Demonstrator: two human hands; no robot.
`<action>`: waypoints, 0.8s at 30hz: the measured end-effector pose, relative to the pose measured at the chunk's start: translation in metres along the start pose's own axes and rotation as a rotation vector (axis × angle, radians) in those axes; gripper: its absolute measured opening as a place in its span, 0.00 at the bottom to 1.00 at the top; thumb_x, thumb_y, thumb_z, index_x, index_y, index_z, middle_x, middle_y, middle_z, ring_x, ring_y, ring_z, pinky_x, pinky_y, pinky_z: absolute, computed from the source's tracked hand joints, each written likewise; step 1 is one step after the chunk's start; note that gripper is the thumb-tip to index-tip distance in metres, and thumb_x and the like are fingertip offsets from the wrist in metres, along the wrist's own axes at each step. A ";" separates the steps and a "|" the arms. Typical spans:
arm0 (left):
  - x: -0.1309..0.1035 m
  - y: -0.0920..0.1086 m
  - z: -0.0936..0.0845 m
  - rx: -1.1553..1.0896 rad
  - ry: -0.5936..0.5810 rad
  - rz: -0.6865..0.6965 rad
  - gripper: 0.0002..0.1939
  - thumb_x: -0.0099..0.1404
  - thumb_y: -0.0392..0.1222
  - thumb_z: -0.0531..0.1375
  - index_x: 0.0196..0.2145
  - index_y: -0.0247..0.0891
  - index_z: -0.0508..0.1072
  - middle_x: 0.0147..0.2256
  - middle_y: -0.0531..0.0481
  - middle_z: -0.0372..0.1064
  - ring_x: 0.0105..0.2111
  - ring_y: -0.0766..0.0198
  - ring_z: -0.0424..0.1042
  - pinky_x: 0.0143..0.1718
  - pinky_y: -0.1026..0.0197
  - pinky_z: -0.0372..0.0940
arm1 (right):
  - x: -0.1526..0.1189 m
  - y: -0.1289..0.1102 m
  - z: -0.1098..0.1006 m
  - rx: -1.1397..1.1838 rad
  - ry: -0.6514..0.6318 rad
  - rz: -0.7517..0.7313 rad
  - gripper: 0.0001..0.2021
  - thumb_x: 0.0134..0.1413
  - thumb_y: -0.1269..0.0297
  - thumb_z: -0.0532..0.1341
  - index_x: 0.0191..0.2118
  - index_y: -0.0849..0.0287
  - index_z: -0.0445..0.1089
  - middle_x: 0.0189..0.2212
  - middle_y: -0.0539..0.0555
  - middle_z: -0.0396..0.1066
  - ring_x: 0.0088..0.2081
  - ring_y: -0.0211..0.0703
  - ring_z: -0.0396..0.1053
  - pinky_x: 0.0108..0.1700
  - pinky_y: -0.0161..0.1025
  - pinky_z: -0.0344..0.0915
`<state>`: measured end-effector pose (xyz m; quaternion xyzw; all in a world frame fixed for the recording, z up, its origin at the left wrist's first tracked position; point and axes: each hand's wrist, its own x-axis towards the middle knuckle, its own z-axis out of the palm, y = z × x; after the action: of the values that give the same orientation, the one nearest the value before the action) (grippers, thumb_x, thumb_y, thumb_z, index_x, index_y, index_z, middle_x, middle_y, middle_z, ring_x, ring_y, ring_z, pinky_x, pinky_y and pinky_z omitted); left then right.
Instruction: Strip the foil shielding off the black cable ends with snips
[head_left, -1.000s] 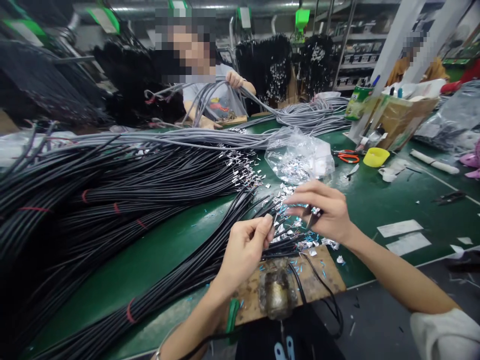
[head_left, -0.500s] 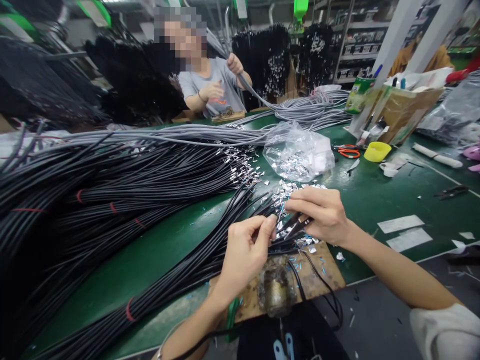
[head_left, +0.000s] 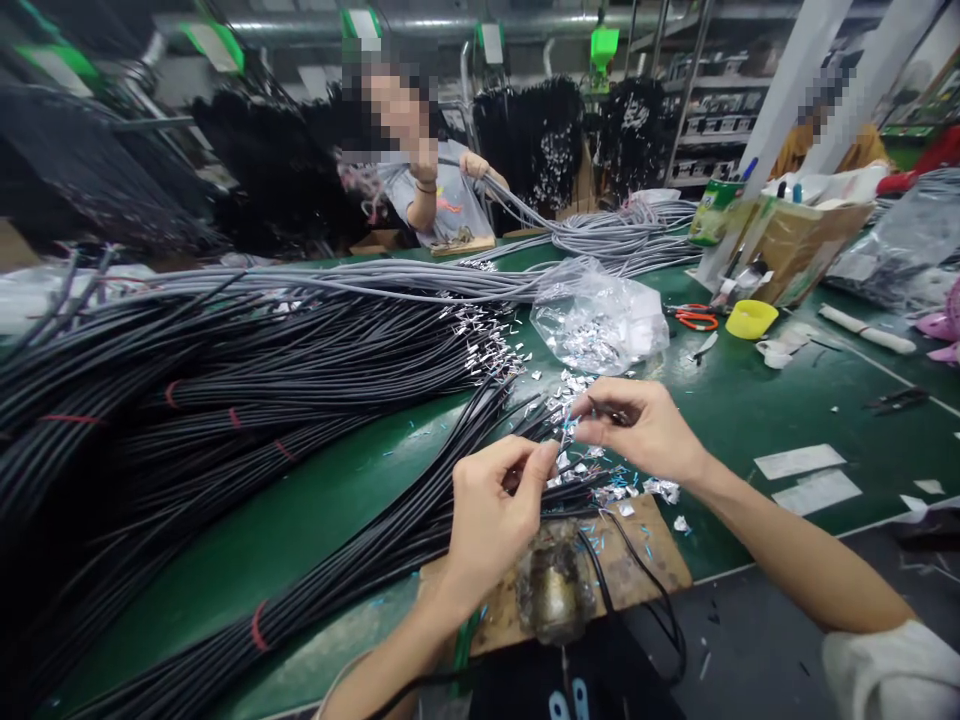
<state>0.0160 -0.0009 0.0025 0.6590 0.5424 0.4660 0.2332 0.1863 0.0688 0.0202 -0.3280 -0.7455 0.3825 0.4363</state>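
My left hand (head_left: pixel 499 495) is closed, thumb and forefinger pinching a thin cable near its stripped end (head_left: pixel 565 430). Just to its right is my right hand (head_left: pixel 645 425), its fingertips closed at the cable's wire end. A pair of dark pliers (head_left: pixel 613 411) is tucked in the right hand, mostly hidden by the fingers. Under both hands lie black cable ends and crumpled foil scraps (head_left: pixel 619 490), with small blue wire bits among them. A bundle of black cables (head_left: pixel 337 555), tied with a red band, runs from the lower left to beneath my left hand.
Before me, a wooden board (head_left: pixel 645 540) carries a metal pot-like device (head_left: pixel 556 590). More black cables (head_left: pixel 315 350) cover the left. Beyond are a clear plastic bag (head_left: pixel 600 315), orange-handled scissors (head_left: pixel 696 318) and a yellow ring (head_left: pixel 751 320). Across the table a co-worker (head_left: pixel 442 195) handles grey cables.
The pliers have swung back from beside the cable into my right palm, and the right fingertips have closed in on the wire end. Across the table, the co-worker has lowered the grey cables.
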 end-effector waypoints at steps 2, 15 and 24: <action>0.000 -0.001 0.002 0.037 -0.004 0.026 0.16 0.64 0.44 0.56 0.22 0.35 0.71 0.19 0.53 0.66 0.20 0.70 0.61 0.22 0.66 0.54 | -0.004 0.000 0.008 0.011 0.038 0.002 0.08 0.46 0.61 0.66 0.25 0.61 0.71 0.20 0.48 0.66 0.21 0.32 0.59 0.23 0.33 0.55; 0.013 -0.006 -0.025 0.002 -0.241 0.252 0.08 0.62 0.36 0.58 0.29 0.36 0.76 0.24 0.51 0.69 0.23 0.69 0.65 0.25 0.66 0.58 | -0.012 -0.005 0.011 0.312 -0.316 0.005 0.07 0.49 0.64 0.61 0.27 0.60 0.64 0.22 0.47 0.61 0.24 0.33 0.57 0.26 0.33 0.56; 0.008 -0.002 -0.008 -0.174 -0.084 -0.074 0.12 0.59 0.44 0.60 0.23 0.33 0.74 0.16 0.55 0.61 0.15 0.73 0.56 0.15 0.69 0.52 | 0.001 0.005 -0.016 -0.138 0.471 -0.064 0.03 0.53 0.68 0.59 0.29 0.59 0.66 0.24 0.48 0.63 0.24 0.33 0.57 0.27 0.35 0.54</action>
<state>0.0080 0.0056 0.0067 0.6346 0.5136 0.4744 0.3294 0.2007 0.0769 0.0216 -0.4133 -0.6576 0.2297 0.5865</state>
